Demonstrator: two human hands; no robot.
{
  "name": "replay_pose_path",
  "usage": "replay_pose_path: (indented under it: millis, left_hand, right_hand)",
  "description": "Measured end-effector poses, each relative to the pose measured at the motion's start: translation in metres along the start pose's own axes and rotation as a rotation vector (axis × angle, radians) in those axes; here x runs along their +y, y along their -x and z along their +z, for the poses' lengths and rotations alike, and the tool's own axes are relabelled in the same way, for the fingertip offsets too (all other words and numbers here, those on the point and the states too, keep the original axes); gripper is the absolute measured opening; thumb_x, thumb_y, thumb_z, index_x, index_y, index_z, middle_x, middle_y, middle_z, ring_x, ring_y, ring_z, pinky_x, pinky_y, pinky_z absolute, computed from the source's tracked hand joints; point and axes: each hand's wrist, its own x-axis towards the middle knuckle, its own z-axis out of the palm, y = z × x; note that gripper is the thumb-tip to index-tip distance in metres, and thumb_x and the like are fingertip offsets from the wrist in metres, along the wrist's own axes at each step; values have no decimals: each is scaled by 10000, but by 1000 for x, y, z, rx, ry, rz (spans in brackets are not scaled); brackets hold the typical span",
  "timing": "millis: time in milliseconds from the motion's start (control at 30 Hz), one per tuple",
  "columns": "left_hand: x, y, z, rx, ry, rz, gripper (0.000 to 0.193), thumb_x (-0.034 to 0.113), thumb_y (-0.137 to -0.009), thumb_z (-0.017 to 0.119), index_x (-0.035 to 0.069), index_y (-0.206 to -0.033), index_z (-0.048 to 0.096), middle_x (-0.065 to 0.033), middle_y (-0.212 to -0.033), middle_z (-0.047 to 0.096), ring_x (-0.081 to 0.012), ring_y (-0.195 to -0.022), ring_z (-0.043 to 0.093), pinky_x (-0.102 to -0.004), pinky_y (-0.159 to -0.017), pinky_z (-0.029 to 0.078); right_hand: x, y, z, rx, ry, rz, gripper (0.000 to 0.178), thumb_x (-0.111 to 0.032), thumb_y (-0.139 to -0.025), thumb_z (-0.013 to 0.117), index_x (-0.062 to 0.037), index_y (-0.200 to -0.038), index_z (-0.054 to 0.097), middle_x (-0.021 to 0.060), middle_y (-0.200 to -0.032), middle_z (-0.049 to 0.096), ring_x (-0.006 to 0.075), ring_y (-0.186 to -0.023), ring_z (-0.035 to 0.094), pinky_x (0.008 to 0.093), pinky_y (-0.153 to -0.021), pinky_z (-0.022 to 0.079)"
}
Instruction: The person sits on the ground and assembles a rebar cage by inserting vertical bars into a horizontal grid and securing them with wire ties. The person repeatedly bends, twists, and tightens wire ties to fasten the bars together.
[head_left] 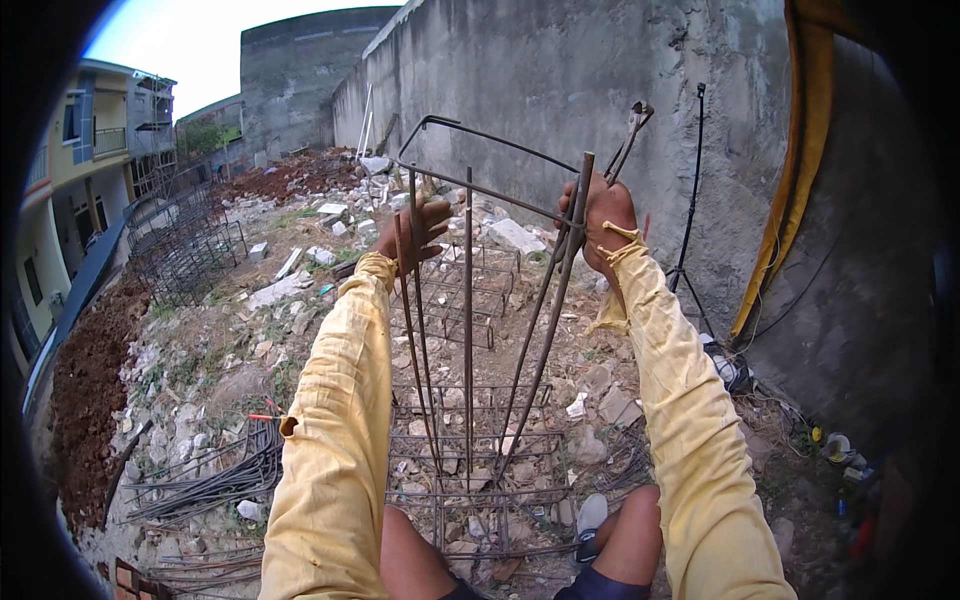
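Upright steel rods (pixel 468 300) rise before me from a tied rebar cage (pixel 480 437). A bent rectangular stirrup (pixel 500 195) sits high around the rod tops, tilted. My right hand (pixel 605 215) is closed around tie-wire pincers (pixel 636 125), their head pointing up. It presses beside the right-hand rods, where the stirrup's near right corner meets them. My left hand (pixel 415 237) is beside the left rods, below the stirrup, with its fingers extended and apart. Its palm is partly hidden, and I see nothing held in it.
A grey concrete wall (pixel 600 90) runs along the right, with a black tripod (pixel 690 200) against it. Rubble covers the ground. Loose rebar (pixel 230 475) lies at lower left; another rebar cage (pixel 185 250) stands farther off. A yellow-edged hanging cloth (pixel 795 170) is at right.
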Motion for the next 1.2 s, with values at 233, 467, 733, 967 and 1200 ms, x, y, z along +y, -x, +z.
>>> replay_pose_path:
  millis: [233, 467, 733, 967, 1200]
  left_hand:
    - [-1, 7, 23, -316, 269, -26, 734, 631, -899, 360, 111, -1417, 373, -7, -1436, 415, -213, -1307, 381, -629, -1034, 175]
    - [-9, 27, 32, -291, 380, 16, 691, 592, -942, 336, 41, -1343, 446, -114, -1335, 509, -261, -1178, 509, -428, -999, 383]
    - [-3, 50, 62, -125, 354, 7, 636, 553, -943, 395, 0, -1222, 535, -108, -1152, 615, -228, -954, 604, -371, -876, 469]
    - [-3, 62, 71, -28, 312, 66, 583, 544, -930, 427, 32, -1159, 588, -101, -1048, 654, -210, -883, 625, -354, -810, 498]
    - [7, 78, 89, 93, 209, 72, 606, 588, -918, 415, 58, -1131, 619, -89, -1049, 674, -199, -866, 652, -329, -755, 525]
  right_hand:
    - [-2, 4, 3, 9, -9, 3, 282, -236, -909, 451, 6, -797, 541, 102, -662, 565, 176, -530, 564, 323, -470, 500]
    - [-6, 3, 4, -2, -88, 78, 233, -216, -911, 464, -5, -836, 528, 94, -665, 557, 187, -526, 559, 320, -456, 488]
    - [-18, 18, -18, -120, -67, 137, 292, -265, -900, 513, 24, -877, 546, 135, -725, 593, 237, -606, 605, 348, -562, 538]
    - [-39, 34, -12, -67, -140, 260, 207, -176, -933, 447, 12, -876, 513, 133, -716, 548, 229, -587, 572, 363, -532, 519]
    - [-43, 44, -15, -64, -187, 161, 193, -161, -907, 490, 7, -815, 517, 132, -669, 559, 214, -560, 574, 359, -511, 507]
